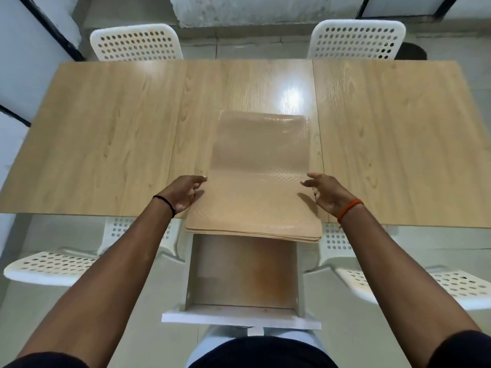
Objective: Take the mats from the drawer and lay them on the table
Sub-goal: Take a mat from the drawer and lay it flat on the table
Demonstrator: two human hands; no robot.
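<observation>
Tan, dimple-textured stack of thin rounded-corner mats (255, 203) lies on the light wood tabletop (106, 134), near edge overhanging the open white drawer (243, 274). Left hand (183, 193) and right hand (328, 193) flank it, each grip released.

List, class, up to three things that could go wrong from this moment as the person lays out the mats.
1. The stack of mats overhangs the table edge above the open drawer; it might slide back in.
2. Both the left hand and the right hand are open beside the stack, so nothing steadies it.
3. The mats look thin and closely stacked; picking up just one may drag others along.
</observation>
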